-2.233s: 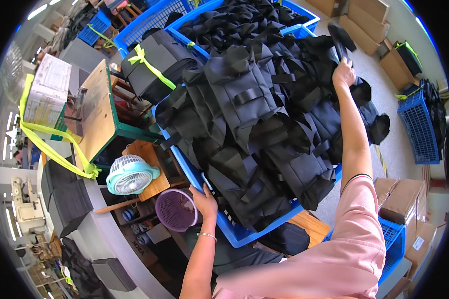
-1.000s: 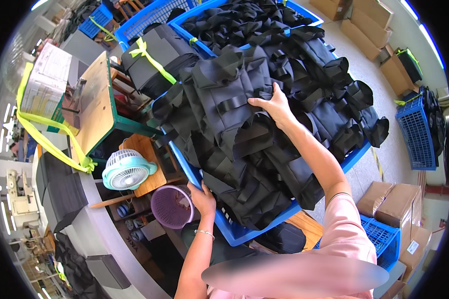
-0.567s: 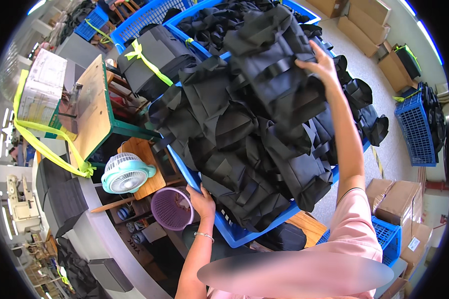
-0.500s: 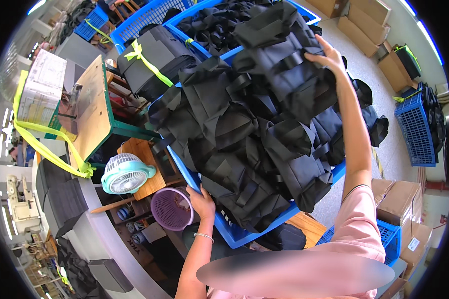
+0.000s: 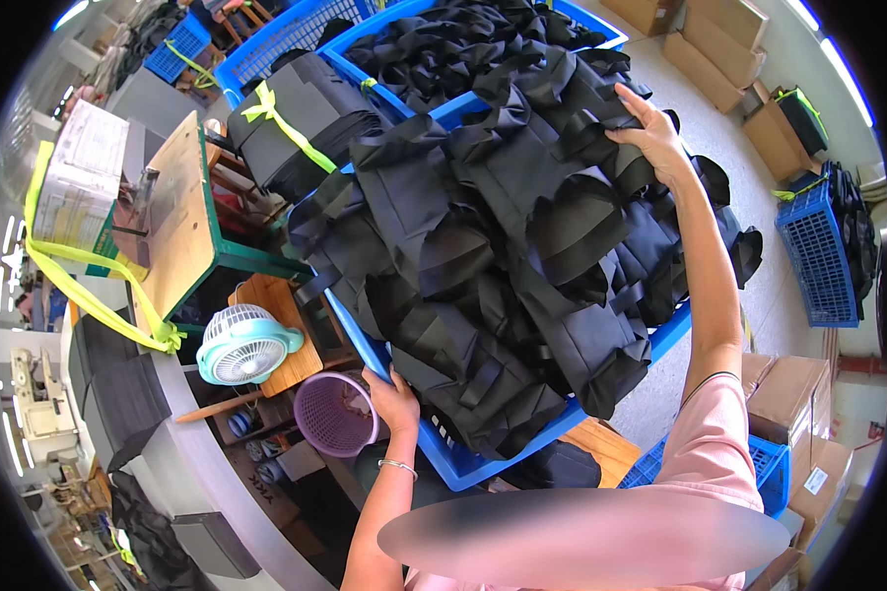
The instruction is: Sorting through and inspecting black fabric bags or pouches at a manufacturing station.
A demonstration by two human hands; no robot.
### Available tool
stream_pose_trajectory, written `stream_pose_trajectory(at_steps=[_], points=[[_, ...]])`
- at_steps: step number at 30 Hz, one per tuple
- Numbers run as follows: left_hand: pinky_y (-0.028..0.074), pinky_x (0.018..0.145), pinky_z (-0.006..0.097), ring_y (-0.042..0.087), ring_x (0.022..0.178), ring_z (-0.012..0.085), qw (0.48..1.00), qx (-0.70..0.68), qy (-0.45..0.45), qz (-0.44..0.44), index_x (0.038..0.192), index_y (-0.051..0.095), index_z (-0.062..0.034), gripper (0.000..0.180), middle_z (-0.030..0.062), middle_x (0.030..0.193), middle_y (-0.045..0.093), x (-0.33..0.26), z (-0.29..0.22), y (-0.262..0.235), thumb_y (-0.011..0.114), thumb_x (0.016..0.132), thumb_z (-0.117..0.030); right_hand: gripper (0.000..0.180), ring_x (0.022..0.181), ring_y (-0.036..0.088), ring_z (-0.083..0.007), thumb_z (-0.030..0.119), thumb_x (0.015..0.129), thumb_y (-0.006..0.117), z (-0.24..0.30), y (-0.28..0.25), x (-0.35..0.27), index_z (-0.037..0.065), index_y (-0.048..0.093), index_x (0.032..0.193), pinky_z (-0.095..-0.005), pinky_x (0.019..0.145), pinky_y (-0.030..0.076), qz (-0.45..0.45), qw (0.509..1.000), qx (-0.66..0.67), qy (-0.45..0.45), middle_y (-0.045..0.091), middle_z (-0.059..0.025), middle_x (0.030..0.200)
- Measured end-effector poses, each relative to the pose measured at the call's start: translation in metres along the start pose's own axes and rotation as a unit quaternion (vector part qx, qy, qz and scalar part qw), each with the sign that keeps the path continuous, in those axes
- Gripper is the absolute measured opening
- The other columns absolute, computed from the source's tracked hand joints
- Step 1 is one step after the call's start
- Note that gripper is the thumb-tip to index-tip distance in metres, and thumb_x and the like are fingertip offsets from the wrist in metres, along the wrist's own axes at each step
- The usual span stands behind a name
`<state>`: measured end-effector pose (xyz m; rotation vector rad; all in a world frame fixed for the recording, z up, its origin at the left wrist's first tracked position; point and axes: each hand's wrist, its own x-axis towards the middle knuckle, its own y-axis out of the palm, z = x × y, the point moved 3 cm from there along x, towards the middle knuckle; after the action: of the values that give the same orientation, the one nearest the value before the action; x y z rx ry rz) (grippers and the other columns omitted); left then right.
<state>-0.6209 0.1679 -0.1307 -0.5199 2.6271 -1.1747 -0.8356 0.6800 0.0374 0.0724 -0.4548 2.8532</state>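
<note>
A blue plastic crate (image 5: 343,320) stands before me, heaped with black fabric pieces (image 5: 419,207) that have folded panels and looped straps, like bags. My left hand (image 5: 394,402) is closed around the crate's near left rim. At the far right of the heap, my right hand (image 5: 650,138) rests against the black fabric, thumb and fingers apart. One long black piece (image 5: 508,163) lies flat over the others just left of that hand. Part of the crate's far side is hidden under the heap.
Behind stands another blue crate (image 5: 370,84) of black pieces, beside a tied black stack (image 5: 306,108). To the left are a wooden-topped table (image 5: 182,217), a small fan (image 5: 246,350) and a purple basket (image 5: 337,414). Cardboard boxes (image 5: 788,399) and a blue crate (image 5: 818,266) line the right.
The black piece raised by my right hand has come down onto the heap, and that hand's fingers have loosened. My left hand stays on the rim.
</note>
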Motion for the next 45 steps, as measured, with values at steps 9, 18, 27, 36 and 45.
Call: stream_pose_trajectory(at_steps=[9,18,27,36,45], points=[[0.047,0.080,0.049,0.060,0.091,0.0507,1.000,-0.012,0.002,-0.002,0.118,0.044,0.0019,0.028,0.0306,0.094,0.061,-0.001,0.000,0.004,0.057,0.095,-0.009,0.083,0.137,0.044,-0.0275,0.010,0.074,0.080,-0.017,-0.089,0.061,0.015,0.044,0.149,-0.0364,0.110,0.039,-0.088,0.979,-0.179,-0.029,0.043,-0.0127,0.152],[0.047,0.081,0.050,0.060,0.093,0.0511,1.000,0.002,-0.001,-0.001,0.120,0.044,0.0020,0.029,0.0314,0.097,0.063,0.001,0.001,-0.005,0.056,0.096,-0.009,0.088,0.104,0.065,-0.0338,0.055,0.082,0.073,-0.024,0.060,-0.052,0.007,0.040,0.147,-0.0407,0.091,0.051,0.059,0.948,-0.299,0.093,0.066,-0.0212,0.111],[0.047,0.080,0.051,0.060,0.092,0.0522,1.000,0.004,-0.015,-0.001,0.123,0.043,0.0018,0.033,0.0320,0.098,0.063,0.000,-0.002,-0.002,0.057,0.096,-0.009,0.023,0.062,0.050,-0.0043,0.006,0.092,0.063,-0.015,0.053,-0.053,0.003,0.068,0.114,-0.0208,0.053,0.040,-0.044,0.997,0.051,0.022,0.058,0.0046,0.074],[0.047,0.078,0.052,0.060,0.089,0.0525,1.000,0.010,-0.007,0.006,0.118,0.043,0.0019,0.029,0.0321,0.093,0.062,-0.002,-0.005,0.003,0.057,0.095,-0.008,0.019,0.063,0.054,-0.0081,0.008,0.089,0.061,-0.001,-0.076,0.051,0.011,0.077,0.099,-0.0249,0.060,0.046,-0.100,0.978,-0.177,-0.052,0.061,0.0018,0.068],[0.048,0.076,0.051,0.060,0.088,0.0518,1.000,-0.001,0.010,-0.002,0.117,0.044,0.0014,0.028,0.0321,0.091,0.062,0.000,-0.002,0.003,0.057,0.095,-0.008,0.022,0.089,0.066,-0.0216,0.000,0.089,0.056,0.045,0.006,-0.023,0.005,0.071,0.104,-0.0294,0.084,0.049,0.025,0.919,-0.313,-0.237,0.070,-0.0093,0.097]])
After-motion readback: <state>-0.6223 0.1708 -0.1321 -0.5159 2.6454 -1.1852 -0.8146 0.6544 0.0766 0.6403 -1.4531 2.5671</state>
